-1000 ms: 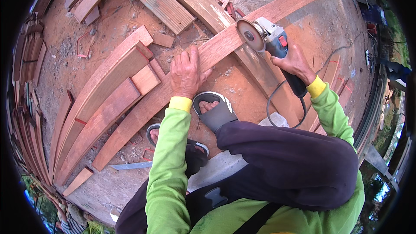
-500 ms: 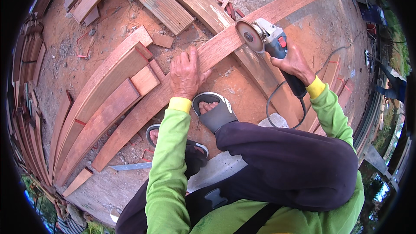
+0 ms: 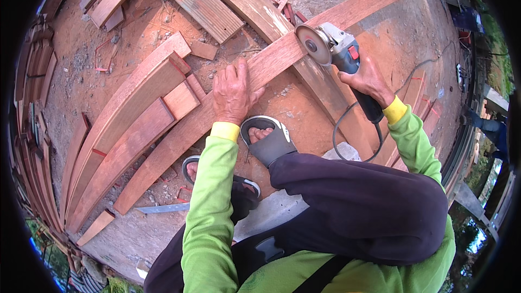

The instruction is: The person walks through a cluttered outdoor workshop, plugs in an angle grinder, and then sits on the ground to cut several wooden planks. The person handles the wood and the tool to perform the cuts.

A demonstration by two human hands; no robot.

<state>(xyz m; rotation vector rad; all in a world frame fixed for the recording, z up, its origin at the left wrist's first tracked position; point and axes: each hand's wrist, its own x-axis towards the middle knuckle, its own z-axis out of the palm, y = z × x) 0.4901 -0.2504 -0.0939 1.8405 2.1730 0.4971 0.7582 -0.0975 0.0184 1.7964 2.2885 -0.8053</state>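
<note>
A long reddish plank (image 3: 369, 5) runs diagonally from lower left to upper right, crossing a paler weathered board (image 3: 320, 87). My left hand (image 3: 232, 91) grips that plank near its middle, fingers curled over the far edge. My right hand (image 3: 373, 78) is wrapped round an angle grinder (image 3: 347, 51), whose round disc (image 3: 313, 44) rests at or just over the plank to the right of my left hand; whether it touches I cannot tell. A black cord (image 3: 339, 138) loops from the handle. My sandalled foot (image 3: 268, 141) is just below the plank.
Curved boards (image 3: 119, 103) lie at left, stacked planks (image 3: 35, 70) at the far left, more boards (image 3: 195, 5) beyond. A metal strip (image 3: 163, 207), offcuts (image 3: 95, 228) and a concrete block (image 3: 342, 152) lie near me. A person's leg in dark blue (image 3: 488, 127) shows at the right rim.
My hands, the grinder and the plank are almost still. At the far right rim, the other person's dark-clothed limb has shifted and now appears lower.
</note>
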